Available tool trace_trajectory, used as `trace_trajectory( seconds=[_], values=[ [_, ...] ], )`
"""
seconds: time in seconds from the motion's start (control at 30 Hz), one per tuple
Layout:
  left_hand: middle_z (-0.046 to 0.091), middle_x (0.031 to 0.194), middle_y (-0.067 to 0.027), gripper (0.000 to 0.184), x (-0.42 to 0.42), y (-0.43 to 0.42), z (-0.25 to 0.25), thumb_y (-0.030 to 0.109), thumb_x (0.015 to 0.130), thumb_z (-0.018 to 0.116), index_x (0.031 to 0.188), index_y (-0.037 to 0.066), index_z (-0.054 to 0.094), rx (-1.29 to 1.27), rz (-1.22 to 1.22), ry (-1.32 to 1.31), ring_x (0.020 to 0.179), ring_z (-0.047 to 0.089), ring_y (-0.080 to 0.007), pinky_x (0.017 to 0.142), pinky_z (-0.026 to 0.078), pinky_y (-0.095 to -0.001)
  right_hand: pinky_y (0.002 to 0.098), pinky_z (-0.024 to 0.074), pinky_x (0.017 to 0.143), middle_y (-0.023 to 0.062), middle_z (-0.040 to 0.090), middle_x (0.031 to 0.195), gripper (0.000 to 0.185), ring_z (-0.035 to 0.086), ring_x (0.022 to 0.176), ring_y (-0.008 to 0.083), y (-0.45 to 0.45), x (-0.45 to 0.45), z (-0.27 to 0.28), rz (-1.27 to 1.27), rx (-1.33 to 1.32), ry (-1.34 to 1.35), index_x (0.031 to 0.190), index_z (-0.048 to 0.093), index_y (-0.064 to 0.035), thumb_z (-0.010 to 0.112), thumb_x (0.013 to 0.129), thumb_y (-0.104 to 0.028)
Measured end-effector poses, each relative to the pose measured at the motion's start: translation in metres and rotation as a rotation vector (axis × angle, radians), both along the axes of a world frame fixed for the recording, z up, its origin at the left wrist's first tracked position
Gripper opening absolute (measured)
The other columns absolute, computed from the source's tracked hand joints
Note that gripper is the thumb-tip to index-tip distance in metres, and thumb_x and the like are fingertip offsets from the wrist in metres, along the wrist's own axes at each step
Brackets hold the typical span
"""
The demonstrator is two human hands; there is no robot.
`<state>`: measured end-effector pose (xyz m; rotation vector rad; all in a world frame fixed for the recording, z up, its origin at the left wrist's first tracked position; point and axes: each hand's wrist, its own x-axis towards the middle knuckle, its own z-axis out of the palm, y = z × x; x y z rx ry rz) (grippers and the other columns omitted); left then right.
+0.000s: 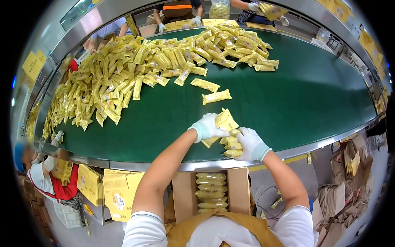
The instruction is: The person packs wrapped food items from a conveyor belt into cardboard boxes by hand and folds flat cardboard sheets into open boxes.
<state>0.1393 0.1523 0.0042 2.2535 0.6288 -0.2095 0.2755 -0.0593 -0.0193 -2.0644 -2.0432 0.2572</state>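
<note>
My gloved left hand [207, 126] is closed around yellow snack packets [226, 120] above the green belt [279, 119]. Against it, my gloved right hand [249, 145] grips the side of a short row of packets [233, 145]. Another packet [210, 141] shows beneath my left hand. Just beyond my hands, two loose packets lie on the belt, the nearer one [217, 96] almost crosswise. Below the belt edge, in front of my body, an open carton [184, 193] holds stacked packets [211, 189].
A large heap of packets [144, 61] covers the belt's left and far side. The metal rim [197, 166] runs between me and the belt. Folded yellow cartons [119, 193] stand at left. Co-workers' gloved hands [197, 20] are across the belt, with another person at far left.
</note>
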Motion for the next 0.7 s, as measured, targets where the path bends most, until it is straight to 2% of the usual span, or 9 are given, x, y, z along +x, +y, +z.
trace_trajectory(
  seconds=[0.07, 0.1, 0.2, 0.23, 0.33, 0.53, 0.6, 0.67, 0.7],
  values=[
    [0.062, 0.124, -0.0247, 0.096, -0.014, -0.003, 0.002, 0.064, 0.060, 0.084, 0.125, -0.003, 0.061, 0.204, -0.038, 0.024, 0.115, 0.062, -0.0384, 0.102, 0.049, -0.0413, 0.0467, 0.0450, 0.099, 0.0247, 0.051, 0.126, 0.075, 0.054, 0.112, 0.0419, -0.001, 0.001, 0.002, 0.008, -0.010, 0.011, 0.116, 0.058, 0.0005, 0.086, 0.062, -0.044],
    [0.061, 0.121, -0.0237, 0.089, -0.023, -0.004, 0.012, 0.066, 0.060, 0.081, 0.116, -0.001, 0.067, 0.386, -0.068, 0.055, 0.109, 0.064, -0.0390, 0.098, 0.052, -0.0416, 0.0464, 0.0447, 0.099, 0.0246, 0.051, 0.126, 0.076, 0.053, 0.112, 0.0418, -0.002, 0.001, 0.002, 0.003, -0.015, 0.025, 0.117, 0.058, 0.0004, 0.086, 0.062, -0.044],
    [0.056, 0.130, -0.0200, 0.092, -0.048, 0.007, 0.013, 0.065, 0.059, 0.082, 0.123, 0.002, 0.063, 0.722, -0.177, 0.301, 0.123, 0.054, -0.0354, 0.107, 0.042, -0.0415, 0.0465, 0.0437, 0.098, 0.0230, 0.052, 0.123, 0.074, 0.053, 0.110, 0.0401, -0.007, 0.001, -0.002, -0.008, 0.039, 0.018, 0.115, 0.058, -0.0010, 0.083, 0.064, -0.048],
    [0.054, 0.132, -0.0195, 0.094, -0.055, 0.009, 0.009, 0.064, 0.060, 0.082, 0.127, 0.002, 0.061, 0.675, -0.149, 0.308, 0.124, 0.053, -0.0351, 0.108, 0.041, -0.0419, 0.0467, 0.0434, 0.097, 0.0223, 0.052, 0.121, 0.073, 0.053, 0.109, 0.0393, -0.008, -0.001, -0.005, -0.009, 0.070, 0.008, 0.114, 0.058, -0.0017, 0.082, 0.065, -0.050],
    [0.050, 0.137, -0.0186, 0.102, -0.071, 0.008, -0.001, 0.063, 0.062, 0.082, 0.138, 0.003, 0.050, 0.588, -0.071, 0.275, 0.125, 0.052, -0.0344, 0.109, 0.039, -0.0436, 0.0458, 0.0409, 0.100, 0.0214, 0.050, 0.124, 0.089, 0.052, 0.111, 0.0375, -0.008, -0.008, -0.011, -0.050, 0.108, -0.032, 0.131, 0.049, -0.0013, 0.080, 0.067, -0.056],
    [0.049, 0.138, -0.0195, 0.122, -0.076, -0.003, -0.024, 0.064, 0.065, 0.081, 0.157, 0.005, 0.024, 0.682, 0.061, 0.130, 0.125, 0.053, -0.0357, 0.108, 0.039, -0.0498, 0.0462, 0.0402, 0.100, 0.0206, 0.051, 0.125, 0.119, 0.050, 0.116, 0.0362, 0.002, -0.024, 0.000, -0.217, -0.131, -0.107, 0.154, 0.023, 0.0017, 0.081, 0.067, -0.055],
    [0.050, 0.137, -0.0200, 0.125, -0.075, -0.006, -0.016, 0.064, 0.066, 0.080, 0.158, 0.004, 0.020, 0.570, 0.090, 0.238, 0.126, 0.052, -0.0354, 0.107, 0.039, -0.0503, 0.0449, 0.0410, 0.105, 0.0228, 0.051, 0.130, 0.122, 0.051, 0.119, 0.0383, 0.003, -0.024, 0.005, -0.333, -0.200, 0.052, 0.156, 0.022, 0.0022, 0.084, 0.066, -0.052],
    [0.055, 0.132, -0.0211, 0.126, -0.093, -0.013, -0.017, 0.060, 0.062, 0.085, 0.155, 0.001, 0.025, 0.552, 0.190, 0.127, 0.121, 0.056, -0.0359, 0.103, 0.044, -0.0474, 0.0434, 0.0416, 0.107, 0.0253, 0.051, 0.134, 0.121, 0.052, 0.123, 0.0384, -0.002, -0.019, 0.000, -0.444, -0.196, 0.281, 0.156, 0.021, 0.0017, 0.083, 0.068, -0.053],
    [0.055, 0.131, -0.0215, 0.126, -0.102, -0.015, -0.013, 0.058, 0.061, 0.087, 0.155, 0.000, 0.025, 0.506, 0.235, 0.090, 0.120, 0.057, -0.0365, 0.102, 0.046, -0.0466, 0.0389, 0.0426, 0.108, 0.0233, 0.051, 0.138, 0.118, 0.052, 0.127, 0.0337, -0.012, -0.010, -0.021, -0.420, -0.014, 0.588, 0.157, 0.021, 0.0019, 0.086, 0.070, -0.045]
  ],
)
